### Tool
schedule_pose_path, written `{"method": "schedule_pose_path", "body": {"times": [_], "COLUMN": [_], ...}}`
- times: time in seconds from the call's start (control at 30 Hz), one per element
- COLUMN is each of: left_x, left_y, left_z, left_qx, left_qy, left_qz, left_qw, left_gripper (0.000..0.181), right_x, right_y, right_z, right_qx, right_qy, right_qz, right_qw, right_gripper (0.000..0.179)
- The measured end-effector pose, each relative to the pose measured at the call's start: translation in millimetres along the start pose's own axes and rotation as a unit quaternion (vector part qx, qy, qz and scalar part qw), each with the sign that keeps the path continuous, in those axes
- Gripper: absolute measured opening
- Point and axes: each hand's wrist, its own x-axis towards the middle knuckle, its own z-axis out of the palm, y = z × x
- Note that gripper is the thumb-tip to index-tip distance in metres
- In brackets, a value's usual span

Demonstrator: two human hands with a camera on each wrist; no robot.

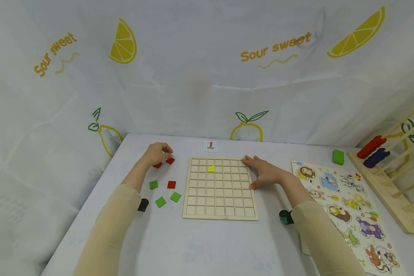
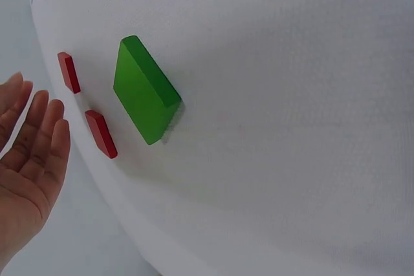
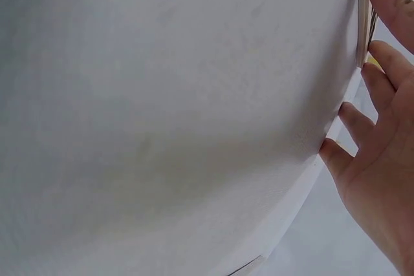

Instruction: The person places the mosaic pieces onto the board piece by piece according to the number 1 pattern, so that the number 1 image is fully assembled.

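Observation:
My left hand [image 1: 156, 153] hovers by two red square tiles [image 1: 170, 160] at the back left, its fingers loosely bent and holding nothing. In the left wrist view a green tile [image 2: 146, 92] lies nearer the camera than those red ones. A third red tile [image 1: 171, 184] and several green tiles [image 1: 160, 202] lie left of the wooden grid board [image 1: 220, 219]. One yellow piece [image 1: 211, 168] with a rounded side occupies a cell near the board's top. My right hand [image 1: 265, 171] rests at the board's right edge, fingers spread, with thumb and fingertips touching the rim.
Behind the board lies a small printed grid card [image 1: 211, 145]. To the right are an animal puzzle board [image 1: 334, 199], a green block [image 1: 338, 157] and a wooden rack [image 1: 386, 188] with pegs and red and blue beads. A printed cloth [image 1: 193, 96] hangs behind the table.

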Motion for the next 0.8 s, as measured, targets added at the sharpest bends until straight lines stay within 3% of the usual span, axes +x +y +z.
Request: {"method": "schedule_pose_path", "body": {"times": [0.2, 0.63, 0.8], "left_x": [-0.3, 5.9, 8.8], "left_y": [-4.2, -5.8, -8.9], "left_z": [0.3, 1.9, 3.5], "left_qx": [0.010, 0.053, 0.058], "left_qy": [0.000, -0.047, -0.048], "left_qz": [-0.006, -0.018, -0.019], "left_qw": [0.9999, 0.9973, 0.9970], "left_gripper": [0.026, 0.037, 0.034], "right_x": [-0.3, -0.9, -0.1], "right_y": [-1.1, -1.2, -2.1], "right_z": [-0.4, 0.3, 0.1], "right_qx": [-0.004, -0.006, -0.011], "right_qy": [-0.001, 0.000, -0.003], "right_qz": [0.001, 0.000, 0.004], "right_qw": [1.0000, 1.0000, 0.9999], "right_gripper": [0.105, 0.104, 0.103]}}
